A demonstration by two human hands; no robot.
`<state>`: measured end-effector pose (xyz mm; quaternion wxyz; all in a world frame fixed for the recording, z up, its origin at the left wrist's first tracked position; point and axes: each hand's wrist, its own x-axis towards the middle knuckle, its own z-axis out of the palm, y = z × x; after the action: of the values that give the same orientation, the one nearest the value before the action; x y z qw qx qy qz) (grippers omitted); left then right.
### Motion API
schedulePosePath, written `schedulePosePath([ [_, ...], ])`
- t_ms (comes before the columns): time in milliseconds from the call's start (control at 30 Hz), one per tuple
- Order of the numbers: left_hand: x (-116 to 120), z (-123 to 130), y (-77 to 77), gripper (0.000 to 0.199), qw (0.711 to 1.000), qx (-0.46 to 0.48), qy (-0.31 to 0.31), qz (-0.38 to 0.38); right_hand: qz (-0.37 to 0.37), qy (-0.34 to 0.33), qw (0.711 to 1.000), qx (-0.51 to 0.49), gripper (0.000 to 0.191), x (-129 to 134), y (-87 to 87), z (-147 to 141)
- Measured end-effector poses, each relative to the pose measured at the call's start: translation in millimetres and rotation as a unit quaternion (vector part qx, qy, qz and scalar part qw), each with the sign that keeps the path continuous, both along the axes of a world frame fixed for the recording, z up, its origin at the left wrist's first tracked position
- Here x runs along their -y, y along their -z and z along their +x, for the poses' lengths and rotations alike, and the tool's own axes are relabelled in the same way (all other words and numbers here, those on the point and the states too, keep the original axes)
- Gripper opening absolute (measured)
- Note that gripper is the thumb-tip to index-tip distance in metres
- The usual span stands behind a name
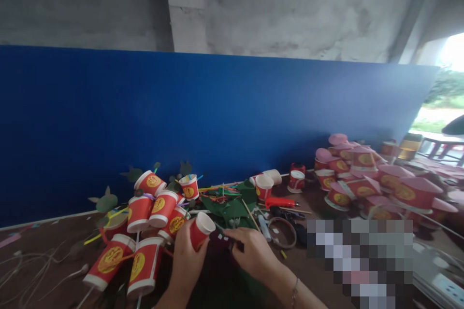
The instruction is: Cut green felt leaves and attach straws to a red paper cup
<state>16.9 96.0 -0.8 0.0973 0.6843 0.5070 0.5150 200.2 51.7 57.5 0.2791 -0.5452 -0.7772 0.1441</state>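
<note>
My left hand (186,256) is wrapped round a red paper cup (203,226), tilted with its white end facing up and right. Just right of the cup is my right hand (250,250), fingers closed in a pinch. A thin dark piece reaches from its fingertips towards the cup, but its kind is unclear. Small white bits (220,236) lie between the hands. Left of my left hand lie several red cups with yellow prints, such as this printed cup (145,265) on a stick. Dark green sheets (226,208) are spread behind my hands.
Colourful thin strips (217,192) lie at the back. To the right are a red-handled tool (281,202), a ring-shaped roll (282,231) and a heap of cups with pink cone tops (366,174). White cords (32,270) lie far left. A blue panel (217,116) stands behind the table.
</note>
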Motion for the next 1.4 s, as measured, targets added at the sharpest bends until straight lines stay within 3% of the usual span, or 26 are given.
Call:
schedulePosePath([
  [67,-1.0,0.2,-0.6,0.055,0.999,0.044,-0.018,-0.009,-0.005,0.01,1.0,0.023,0.048,-2.6,2.6,2.0],
  [167,1.5,3.2,-3.1,0.062,0.994,0.097,0.019,-0.041,0.02,0.039,0.996,0.078,0.034,-7.2,6.2,4.5],
  [267,4.2,5.0,-5.3,0.064,0.986,0.144,0.039,-0.071,0.049,0.153,0.978,0.133,0.022,-12.3,8.0,12.0],
  [367,5.4,5.7,-6.8,0.062,0.978,0.18,0.066,-0.088,0.017,0.251,0.949,0.192,0.032,-17.9,11.4,25.0],
  [500,5.2,7.6,-7.7,0.058,0.97,0.19,0.116,-0.102,-0.065,0.262,0.937,0.221,0.033,-24.0,15.4,36.9],
  [567,4.0,8.5,-7.0,0.058,0.97,0.188,0.117,-0.103,-0.055,0.263,0.946,0.182,0.026,-24.7,12.5,36.3],
  [633,2.5,9.0,-5.7,0.056,0.972,0.183,0.104,-0.099,-0.009,0.231,0.97,0.068,0.024,-23.0,5.8,31.4],
  [700,1.6,9.4,-4.4,0.054,0.975,0.178,0.095,-0.095,-0.003,0.148,0.983,-0.107,0.028,-19.1,-2.1,24.1],
  [767,1.5,10.1,-3.9,0.052,0.975,0.178,0.095,-0.09,-0.111,0.042,0.96,-0.252,0.033,-14.3,-7.6,17.2],
  [833,2.0,11.3,-4.1,0.051,0.975,0.182,0.092,-0.087,-0.233,-0.045,0.914,-0.33,0.034,-10.1,-8.6,13.0],
  [900,2.7,12.8,-4.9,0.051,0.976,0.183,0.082,-0.081,-0.317,-0.095,0.873,-0.359,0.032,-7.7,-5.9,11.5],
  [1000,3.3,14.8,-6.0,0.051,0.978,0.181,0.079,-0.071,-0.368,-0.121,0.847,-0.364,0.03,-7.2,-0.8,10.9],
  [1167,4.4,15.0,-6.0,0.056,0.974,0.176,0.124,-0.071,-0.372,-0.12,0.841,-0.373,0.032,-6.9,1.1,6.1],
  [1400,5.5,14.7,-9.4,0.055,0.972,0.175,0.13,-0.084,-0.356,-0.111,0.854,-0.361,0.03,-7.2,4.3,5.0],
])
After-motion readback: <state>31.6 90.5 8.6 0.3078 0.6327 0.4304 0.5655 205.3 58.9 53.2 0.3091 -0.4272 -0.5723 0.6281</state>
